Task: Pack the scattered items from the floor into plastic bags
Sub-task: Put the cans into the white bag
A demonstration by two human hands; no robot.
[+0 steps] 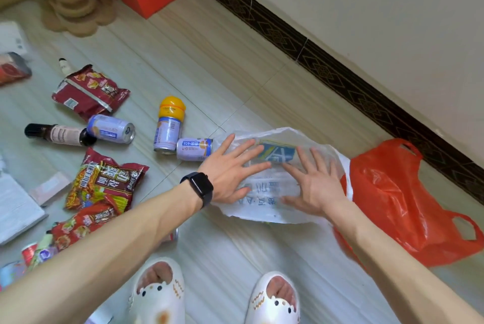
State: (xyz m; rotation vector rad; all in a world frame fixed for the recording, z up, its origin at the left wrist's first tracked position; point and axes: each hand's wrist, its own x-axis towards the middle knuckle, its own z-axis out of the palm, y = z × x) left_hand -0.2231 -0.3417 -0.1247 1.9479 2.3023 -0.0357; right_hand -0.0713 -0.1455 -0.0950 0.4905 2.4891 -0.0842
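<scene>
A white plastic bag (262,209) lies on the floor at centre frame. The left hand (230,172) and right hand (314,185) press flat on it, fingers straight and spread, gripping nothing. An orange plastic bag (392,200) lies at right, tucked partly under the white one. Drink cans (193,149), snack packets (104,187) and a dark bottle (60,134) lie scattered at left.
</scene>
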